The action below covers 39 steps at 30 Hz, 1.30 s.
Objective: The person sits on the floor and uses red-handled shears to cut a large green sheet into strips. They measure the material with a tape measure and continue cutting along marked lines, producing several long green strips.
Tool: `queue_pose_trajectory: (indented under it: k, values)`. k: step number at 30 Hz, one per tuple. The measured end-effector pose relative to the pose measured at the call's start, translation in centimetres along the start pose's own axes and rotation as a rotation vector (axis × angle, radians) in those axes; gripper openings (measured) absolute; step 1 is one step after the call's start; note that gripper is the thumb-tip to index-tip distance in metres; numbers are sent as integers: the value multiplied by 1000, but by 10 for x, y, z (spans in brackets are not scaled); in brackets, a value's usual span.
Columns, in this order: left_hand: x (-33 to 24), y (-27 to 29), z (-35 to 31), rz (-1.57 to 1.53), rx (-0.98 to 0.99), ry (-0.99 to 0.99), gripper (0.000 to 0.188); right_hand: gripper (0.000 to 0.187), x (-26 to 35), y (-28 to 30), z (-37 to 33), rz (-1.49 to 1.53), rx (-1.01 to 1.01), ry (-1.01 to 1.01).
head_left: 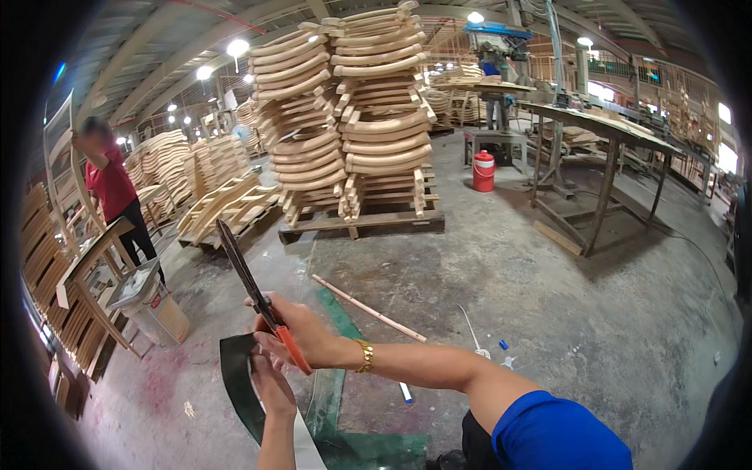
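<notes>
My right hand (309, 333), with a gold-coloured bracelet at the wrist, is closed around a pair of scissors (244, 268). Their long dark blades point up and to the left, and an orange handle shows below the fingers. Just beneath it, my left hand (272, 384) pinches a curved dark green strip of sheet material (234, 380) near its upper end. A pale underside shows lower down on that strip. Both hands are close together, partly overlapping, and the scissor blades stand above the strip, apart from it.
A thin wooden stick (368, 308) and a blue-capped marker (406, 392) lie on the floor. Ahead stands a pallet (368, 229) of stacked curved wooden parts (384, 149). A bin (157, 313) and a person in red (117, 184) are left; a red jug (483, 172) and a table (603, 124) are right.
</notes>
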<state>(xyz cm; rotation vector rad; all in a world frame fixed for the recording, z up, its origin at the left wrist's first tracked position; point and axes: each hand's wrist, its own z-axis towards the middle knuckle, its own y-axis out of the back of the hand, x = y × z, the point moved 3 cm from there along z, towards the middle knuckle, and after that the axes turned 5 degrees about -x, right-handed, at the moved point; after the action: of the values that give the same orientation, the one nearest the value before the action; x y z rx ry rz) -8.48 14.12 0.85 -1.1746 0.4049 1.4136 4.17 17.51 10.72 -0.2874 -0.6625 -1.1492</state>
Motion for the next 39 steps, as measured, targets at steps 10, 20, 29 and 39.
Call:
queue_pose_trajectory:
  k: [10,20,29,39]
  values:
    - [-54,-50,16,-495,-121,194,66,36,-2,-14,7,342,-385,-242]
    - [-111,6,25,-323,-354,-226,15,40,-14,-18,-13,600,58,-343]
    - [-123,-17,9,-172,-298,-348,14,48,-13,-23,-16,155,312,-121]
    - [-110,-19,9,-251,-316,-257,14,52,-2,-26,-14,214,323,-172]
